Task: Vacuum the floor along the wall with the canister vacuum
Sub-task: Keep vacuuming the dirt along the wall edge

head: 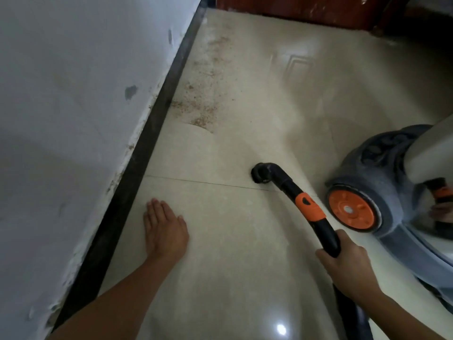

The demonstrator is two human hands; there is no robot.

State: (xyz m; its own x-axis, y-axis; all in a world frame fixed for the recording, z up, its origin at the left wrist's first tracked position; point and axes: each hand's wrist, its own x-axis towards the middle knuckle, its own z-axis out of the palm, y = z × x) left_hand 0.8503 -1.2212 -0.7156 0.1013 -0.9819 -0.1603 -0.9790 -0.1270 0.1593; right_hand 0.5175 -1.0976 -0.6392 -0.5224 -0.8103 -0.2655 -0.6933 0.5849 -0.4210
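The nozzle (260, 173) rests on the floor (245, 278) at a tile seam, apart from the baseboard (147, 133). The right hand (348, 263) grips the wand (308, 207). The left hand (164, 229) lies flat, fingers straight, near the baseboard. Dust (201, 99) lies farther along the wall (73, 94). The canister (382, 168) stands at right.

1. This looks like a room in a home, seen low down beside a wall (73, 94)
2. The floor (245, 229) is laid with large glossy beige tiles, a thin grout line (208, 182) between them
3. The wall is white painted plaster, scuffed and chipped low down, with a dark skirting strip (137, 163) along its foot
4. Dark reddish-brown woodwork (294, 8), a door or a piece of furniture, stands at the far end
5. A small grey and orange canister vacuum (372, 168) sits on the tiles, and reddish-brown dust (203, 106) lies by the skirting
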